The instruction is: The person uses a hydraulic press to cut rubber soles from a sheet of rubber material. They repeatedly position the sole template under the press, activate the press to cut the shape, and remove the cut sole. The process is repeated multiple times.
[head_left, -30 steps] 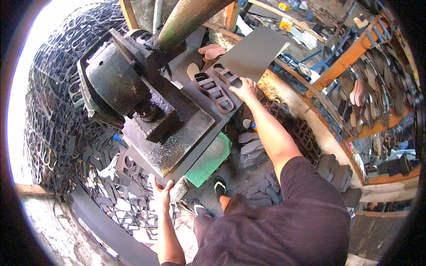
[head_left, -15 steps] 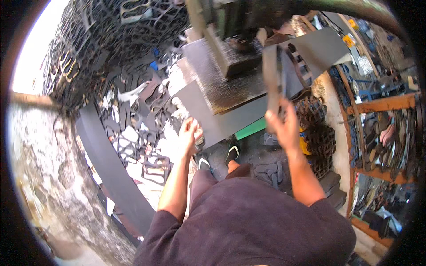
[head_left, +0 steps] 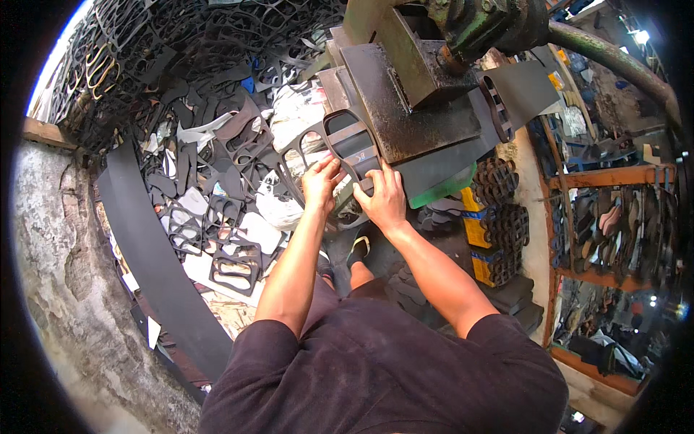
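Observation:
A sole-shaped cutting die (head_left: 359,156) with crossbars lies tilted at the left edge of the press's dark metal plate (head_left: 412,119). My right hand (head_left: 384,197) grips its near end, thumb and fingers apart around the rim. Just left of it, my left hand (head_left: 322,184) has its fingers curled on the edge of a dark sheet (head_left: 291,168) with sole-shaped openings; the exact grip is partly hidden. A second cutting die (head_left: 497,108) rests to the right of the plate, on a dark grey sheet (head_left: 524,87). Beneath the plate a green sheet (head_left: 442,186) sticks out.
Heaped dark offcuts (head_left: 210,145) cover the left side, beside a long dark strip (head_left: 148,239) and a rough wall (head_left: 58,217). The press's metal arm (head_left: 614,61) crosses the upper right. Stacked dies (head_left: 499,224) and wooden shelves (head_left: 614,177) stand at the right.
My right hand has carried a cutting die from the right of the plate to its left edge. My left hand has come closer to it, and the view has shifted.

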A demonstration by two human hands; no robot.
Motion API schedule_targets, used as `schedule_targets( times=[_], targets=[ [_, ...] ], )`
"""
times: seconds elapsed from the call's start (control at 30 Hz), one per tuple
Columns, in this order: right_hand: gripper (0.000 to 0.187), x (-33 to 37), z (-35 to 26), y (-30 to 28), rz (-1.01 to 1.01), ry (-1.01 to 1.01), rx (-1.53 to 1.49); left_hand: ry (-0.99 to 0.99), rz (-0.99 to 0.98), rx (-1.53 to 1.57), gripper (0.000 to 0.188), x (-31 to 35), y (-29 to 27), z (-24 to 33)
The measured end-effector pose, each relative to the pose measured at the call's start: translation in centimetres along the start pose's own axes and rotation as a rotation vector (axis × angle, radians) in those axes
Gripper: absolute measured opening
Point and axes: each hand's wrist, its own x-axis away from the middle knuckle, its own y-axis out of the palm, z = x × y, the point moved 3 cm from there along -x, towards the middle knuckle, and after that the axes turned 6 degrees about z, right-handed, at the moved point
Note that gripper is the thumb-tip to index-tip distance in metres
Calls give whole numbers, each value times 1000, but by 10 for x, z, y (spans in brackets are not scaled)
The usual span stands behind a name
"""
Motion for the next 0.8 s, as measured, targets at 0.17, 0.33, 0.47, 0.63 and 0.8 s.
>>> schedule_targets(
  times=[0.17,0.33,0.47,0.63,0.8],
  targets=[
    [55,7,8,0,20,-42,18,50,28,4,51,10,11,3],
    [88,36,27,-33,-69,17,7,154,-43,-101,70,23,20,21],
    [82,45,40,-35,-79,-62,5,133,-33,-54,68,21,18,18],
    [79,45,40,-40,-79,-65,-20,137,-65,-46,64,26,16,16],
    [80,47,47,-39,-82,-63,-49,141,-149,-39,63,28,11,17]
  ],
)
